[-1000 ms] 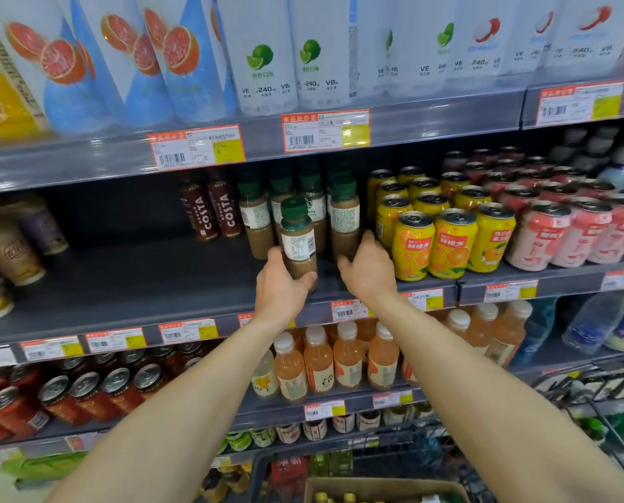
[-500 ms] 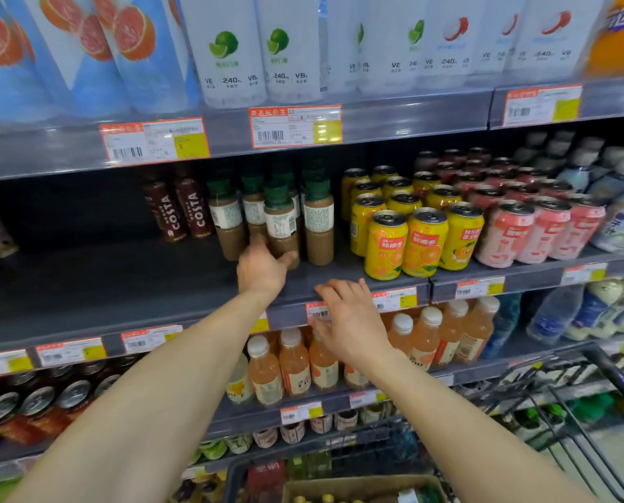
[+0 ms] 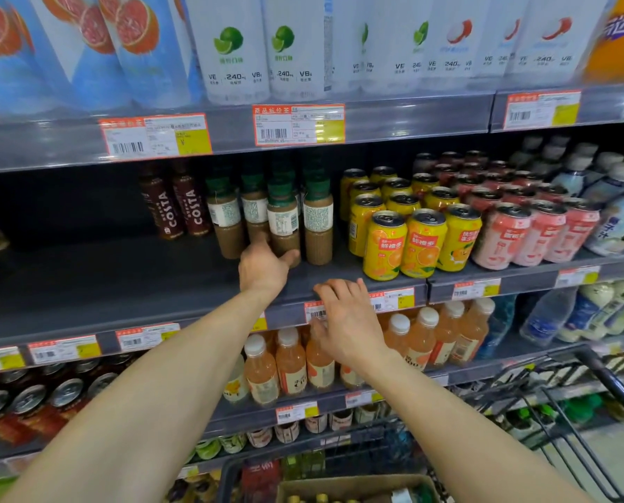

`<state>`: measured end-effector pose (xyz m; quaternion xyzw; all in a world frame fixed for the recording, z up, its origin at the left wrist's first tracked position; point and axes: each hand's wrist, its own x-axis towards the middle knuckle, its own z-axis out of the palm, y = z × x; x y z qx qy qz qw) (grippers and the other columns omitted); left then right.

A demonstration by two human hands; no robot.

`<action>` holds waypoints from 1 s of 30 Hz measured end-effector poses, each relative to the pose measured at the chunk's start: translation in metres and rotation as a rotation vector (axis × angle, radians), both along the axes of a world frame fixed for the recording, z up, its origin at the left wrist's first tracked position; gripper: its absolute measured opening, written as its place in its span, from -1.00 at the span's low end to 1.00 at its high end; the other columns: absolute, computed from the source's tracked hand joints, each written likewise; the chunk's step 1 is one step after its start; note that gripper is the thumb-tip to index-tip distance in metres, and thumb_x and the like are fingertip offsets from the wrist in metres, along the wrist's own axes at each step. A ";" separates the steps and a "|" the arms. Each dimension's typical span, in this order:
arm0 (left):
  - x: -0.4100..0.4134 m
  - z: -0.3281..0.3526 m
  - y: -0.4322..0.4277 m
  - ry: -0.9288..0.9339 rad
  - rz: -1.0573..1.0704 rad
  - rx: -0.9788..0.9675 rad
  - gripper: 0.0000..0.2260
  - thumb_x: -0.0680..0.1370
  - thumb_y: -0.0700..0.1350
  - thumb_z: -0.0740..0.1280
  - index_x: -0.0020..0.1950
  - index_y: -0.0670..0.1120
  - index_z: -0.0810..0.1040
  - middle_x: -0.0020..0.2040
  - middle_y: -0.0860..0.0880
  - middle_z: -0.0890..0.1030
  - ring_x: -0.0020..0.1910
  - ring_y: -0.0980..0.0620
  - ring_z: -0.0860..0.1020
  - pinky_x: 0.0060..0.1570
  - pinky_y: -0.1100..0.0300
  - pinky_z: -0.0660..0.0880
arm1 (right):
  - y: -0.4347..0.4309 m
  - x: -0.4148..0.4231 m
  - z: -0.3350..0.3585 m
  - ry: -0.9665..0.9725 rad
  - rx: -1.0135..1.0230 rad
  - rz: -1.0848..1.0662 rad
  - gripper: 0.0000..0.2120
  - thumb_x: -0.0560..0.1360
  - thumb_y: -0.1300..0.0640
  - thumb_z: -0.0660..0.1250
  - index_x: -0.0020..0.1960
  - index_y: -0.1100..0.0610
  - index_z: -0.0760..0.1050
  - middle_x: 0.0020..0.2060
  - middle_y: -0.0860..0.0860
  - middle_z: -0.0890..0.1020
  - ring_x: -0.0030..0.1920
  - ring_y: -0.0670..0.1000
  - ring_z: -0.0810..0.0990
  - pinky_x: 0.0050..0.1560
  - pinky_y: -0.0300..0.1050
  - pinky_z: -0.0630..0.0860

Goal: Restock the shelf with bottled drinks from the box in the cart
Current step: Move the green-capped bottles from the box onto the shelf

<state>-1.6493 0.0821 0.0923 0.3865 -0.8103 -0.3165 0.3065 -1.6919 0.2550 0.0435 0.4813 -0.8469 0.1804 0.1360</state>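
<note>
Several green-capped bottles of brown drink point(image 3: 318, 219) stand in a group on the grey middle shelf point(image 3: 121, 285). My left hand point(image 3: 263, 268) reaches onto that shelf and grips the base of the front bottle point(image 3: 283, 221), thumb on its right side. That bottle stands upright among the others. My right hand point(image 3: 348, 321) hovers in front of the shelf's edge with its fingers spread and holds nothing. At the bottom edge of the view a cardboard box point(image 3: 354, 488) with bottle tops showing sits in the cart point(image 3: 612, 383).
Two dark Costa bottles point(image 3: 179, 208) stand left of the group, yellow cans point(image 3: 404, 237) and pink cans point(image 3: 521, 234) to the right. Bare shelf stretches to the left. Tall cartons point(image 3: 230, 49) fill the shelf above, orange bottles point(image 3: 292, 361) the one below.
My left hand has pushed its bottle back into the group. My right hand has let go of the bottle it set down and drawn back below the shelf edge.
</note>
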 end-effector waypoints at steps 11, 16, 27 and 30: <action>0.073 -0.009 0.037 0.148 -0.160 -0.188 -0.72 0.56 -0.04 0.36 0.25 -0.07 0.50 0.15 0.03 0.59 0.09 0.10 0.55 0.12 0.14 0.49 | 0.016 0.011 -0.001 0.033 -0.064 0.061 -0.49 0.47 0.11 0.33 0.40 0.20 0.41 0.29 0.17 0.47 0.34 0.22 0.39 0.38 0.20 0.30; 0.128 -0.069 0.084 0.106 -0.225 -0.205 -0.81 0.55 -0.06 0.34 0.15 -0.05 0.56 0.09 0.03 0.62 0.08 0.01 0.56 0.12 0.09 0.48 | 0.045 0.034 -0.030 0.038 -0.093 0.056 -0.55 0.45 0.14 0.31 0.32 0.25 0.46 0.27 0.26 0.47 0.27 0.27 0.40 0.28 0.13 0.37; 0.226 -0.251 0.173 -0.478 -0.413 0.169 -0.76 0.55 -0.02 0.34 0.19 -0.04 0.54 0.10 0.01 0.62 0.10 -0.02 0.55 0.05 0.08 0.50 | 0.147 0.095 -0.202 -0.475 0.382 -0.265 -0.56 0.50 0.07 0.30 0.34 0.19 0.41 0.15 0.17 0.48 0.22 0.24 0.42 0.17 0.10 0.47; 0.242 -0.289 0.193 -0.656 -0.421 0.239 -0.74 0.56 -0.02 0.34 0.21 -0.06 0.52 0.14 -0.04 0.61 0.13 -0.09 0.56 0.04 0.08 0.50 | 0.179 0.110 -0.246 -0.617 0.504 -0.393 -0.56 0.51 0.02 0.29 0.34 0.16 0.43 0.18 0.16 0.52 0.23 0.22 0.45 0.15 0.09 0.50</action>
